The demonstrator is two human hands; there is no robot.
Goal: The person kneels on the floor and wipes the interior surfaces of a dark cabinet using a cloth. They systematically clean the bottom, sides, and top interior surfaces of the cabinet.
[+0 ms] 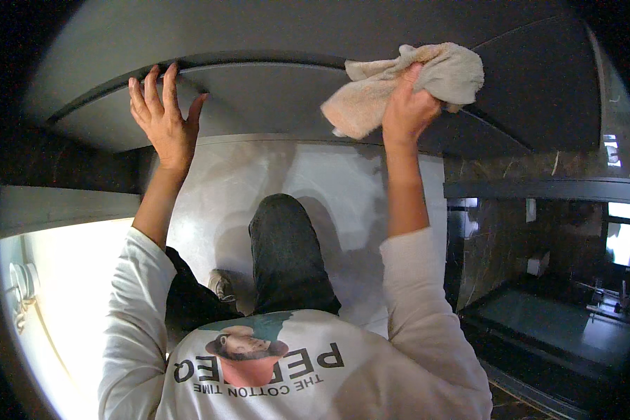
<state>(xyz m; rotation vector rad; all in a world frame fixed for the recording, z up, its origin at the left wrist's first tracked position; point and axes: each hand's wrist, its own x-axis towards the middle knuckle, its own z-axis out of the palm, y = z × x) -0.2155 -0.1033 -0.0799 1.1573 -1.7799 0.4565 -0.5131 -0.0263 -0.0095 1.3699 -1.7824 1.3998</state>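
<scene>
At the upper left, my left hand (166, 113) rests with spread fingers on a dark grey cabinet front (273, 100), its fingertips at the long recessed groove that runs across it. It holds nothing. My right hand (412, 105) grips a bunched, pale beige and grey cloth (451, 71) at the upper right. The cloth lies against the dark front and covers part of the groove. One loose end of the cloth (354, 110) hangs to the left of that hand.
A pale grey floor (346, 210) lies below, with my bent knee (289, 252) and a shoe (220, 286) over it. At the right is a dark glossy counter (546, 315) with small items. A bright opening (84, 289) stands at the left.
</scene>
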